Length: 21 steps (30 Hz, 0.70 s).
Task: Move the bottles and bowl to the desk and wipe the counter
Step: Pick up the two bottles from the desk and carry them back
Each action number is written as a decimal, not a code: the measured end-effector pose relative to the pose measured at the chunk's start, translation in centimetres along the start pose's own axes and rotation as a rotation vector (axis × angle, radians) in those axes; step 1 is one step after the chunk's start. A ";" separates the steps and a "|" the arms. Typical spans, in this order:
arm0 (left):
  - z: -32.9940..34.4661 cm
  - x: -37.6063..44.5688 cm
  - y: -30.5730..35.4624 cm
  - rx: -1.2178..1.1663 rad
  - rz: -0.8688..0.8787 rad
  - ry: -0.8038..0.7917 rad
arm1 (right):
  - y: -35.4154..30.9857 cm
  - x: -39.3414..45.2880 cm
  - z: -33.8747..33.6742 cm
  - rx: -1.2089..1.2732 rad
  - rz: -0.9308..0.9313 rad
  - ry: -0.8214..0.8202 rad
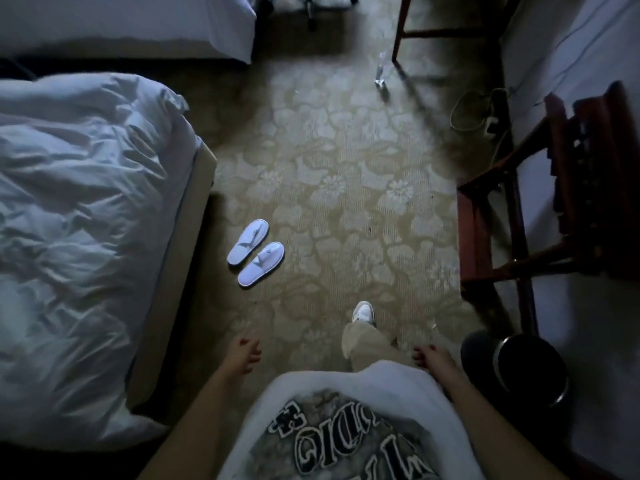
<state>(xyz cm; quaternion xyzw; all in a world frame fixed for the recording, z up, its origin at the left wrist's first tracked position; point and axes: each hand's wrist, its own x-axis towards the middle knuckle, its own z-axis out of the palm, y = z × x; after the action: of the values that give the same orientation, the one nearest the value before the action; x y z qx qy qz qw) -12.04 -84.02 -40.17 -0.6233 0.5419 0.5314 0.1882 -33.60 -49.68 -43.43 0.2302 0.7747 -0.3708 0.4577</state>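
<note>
A dim bedroom was recorded from above; a person was seen standing on patterned carpet [346,174] between a bed [86,237] on the left and a wooden chair [554,202] on the right; one white shoe [363,312] was set forward

One clear bottle [380,69] was noted upright on the floor, far ahead, just beside a wooden furniture leg [398,32] (whether this belonged to the desk could not be told); no bowl, cloth or counter was found in view

The bottle lay straight ahead and slightly right of the body, its long axis vertical, well apart from both hands; the right hand [431,355] was judged the nearer, being on the bottle's side; a walk forward and a stoop would be called for before any reach

The left hand [246,351] was seen hanging at the hip, fingers loosely curled, nothing held; the right hand likewise hung slack and unladen, touching nothing apart from possibly the hem of the white shirt [346,427]

Also noted: a pair of white slippers [256,252] near the bed's edge; a dark round bin [519,368] just beside the right forearm; a pale cable [471,112] coiled by the wall
</note>
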 end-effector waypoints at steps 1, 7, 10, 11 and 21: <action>0.2 0.0 1.1 -0.028 -0.039 0.027 | -4.0 0.5 -0.3 -0.032 -0.027 -0.022; 0.7 2.5 11.1 -0.094 -0.116 0.045 | -26.4 5.6 -2.2 -0.162 -0.276 -0.041; 1.3 6.2 17.8 -0.130 -0.133 0.040 | -33.8 9.1 -2.8 -0.173 -0.294 -0.054; 1.4 8.0 20.2 -0.131 -0.134 0.035 | -35.6 10.2 -2.9 -0.162 -0.270 -0.054; 0.2 23.8 58.2 -0.033 0.110 -0.075 | -52.5 19.6 -5.9 0.060 0.041 0.122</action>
<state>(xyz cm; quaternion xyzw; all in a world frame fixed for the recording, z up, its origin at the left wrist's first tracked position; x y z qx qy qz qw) -66.70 -115.01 -41.01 -0.5752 0.5591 0.5728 0.1688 -82.66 -77.22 -39.77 0.2820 0.7847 -0.3697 0.4100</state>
